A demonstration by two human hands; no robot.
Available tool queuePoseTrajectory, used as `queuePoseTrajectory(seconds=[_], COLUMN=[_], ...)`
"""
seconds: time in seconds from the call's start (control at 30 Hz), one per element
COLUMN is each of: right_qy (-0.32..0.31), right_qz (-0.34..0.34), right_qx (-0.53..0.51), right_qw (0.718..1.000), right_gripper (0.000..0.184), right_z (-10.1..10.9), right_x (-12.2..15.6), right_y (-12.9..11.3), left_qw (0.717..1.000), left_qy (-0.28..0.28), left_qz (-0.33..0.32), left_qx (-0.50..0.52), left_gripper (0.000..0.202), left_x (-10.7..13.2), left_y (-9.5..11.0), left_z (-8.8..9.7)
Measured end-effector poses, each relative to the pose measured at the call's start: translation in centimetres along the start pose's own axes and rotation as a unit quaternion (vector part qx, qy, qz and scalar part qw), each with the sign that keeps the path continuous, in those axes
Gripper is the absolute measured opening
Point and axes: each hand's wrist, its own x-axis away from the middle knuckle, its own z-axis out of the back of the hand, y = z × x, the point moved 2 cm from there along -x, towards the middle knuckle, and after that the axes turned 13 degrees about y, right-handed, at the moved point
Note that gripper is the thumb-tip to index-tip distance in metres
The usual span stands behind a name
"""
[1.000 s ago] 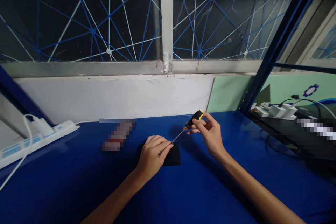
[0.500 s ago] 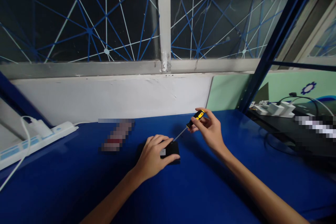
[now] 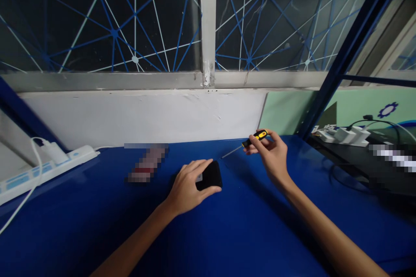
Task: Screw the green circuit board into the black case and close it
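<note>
Hiding black object partly: left hand

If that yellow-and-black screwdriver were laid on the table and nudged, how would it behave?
The screwdriver would probably stay stiff, since its thin shaft looks straight and metallic. The handle end is likely heavier, being much thicker. On the glossy blue table, it might slide or roll somewhat.

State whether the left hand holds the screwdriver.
No, the right hand holds the screwdriver; the left hand grips a black object.
</note>
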Motion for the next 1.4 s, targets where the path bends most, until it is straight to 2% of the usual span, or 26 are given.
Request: queuePoseTrajectory(seconds=[0.23, 0.67, 1.0, 1.23, 1.3, 1.4], right_qy=[-0.012, -0.019, -0.031, -0.032, -0.042, -0.073], right_qz=[0.012, 0.021, 0.022, 0.043, 0.028, -0.042], right_qx=[-0.012, -0.006, 0.028, 0.079, 0.074, 0.035], right_qw=[1.0, 1.0, 0.999, 0.995, 0.996, 0.996], right_gripper=[0.034, 0.034, 0.037, 0.035, 0.03, 0.028], right_z=[-0.29, -0.57, -0.61, -0.16, -0.08, -0.01], right_x=[0.39, 0.66, 0.92, 0.51, 0.29, -0.05], right_y=[0.18, 0.06, -0.15, -0.08, 0.11, 0.56], left_qw=[0.998, 0.999, 0.998, 0.999, 0.999, 1.0], left_qy=[0.037, 0.038, 0.049, 0.035, 0.031, 0.024], left_qz=[0.018, 0.008, -0.006, -0.002, -0.002, -0.005], left_qx=[0.042, 0.035, 0.04, 0.019, 0.014, 0.014], left_gripper=[0.061, 0.06, 0.058, 0.061, 0.061, 0.061], left_x=[-0.21, -0.15, -0.28, -0.09, -0.02, 0.03], left_y=[-0.32, -0.3, -0.18, -0.15, -0.15, -0.13], left_z=[0.3, 0.26, 0.36, 0.35, 0.34, 0.3])
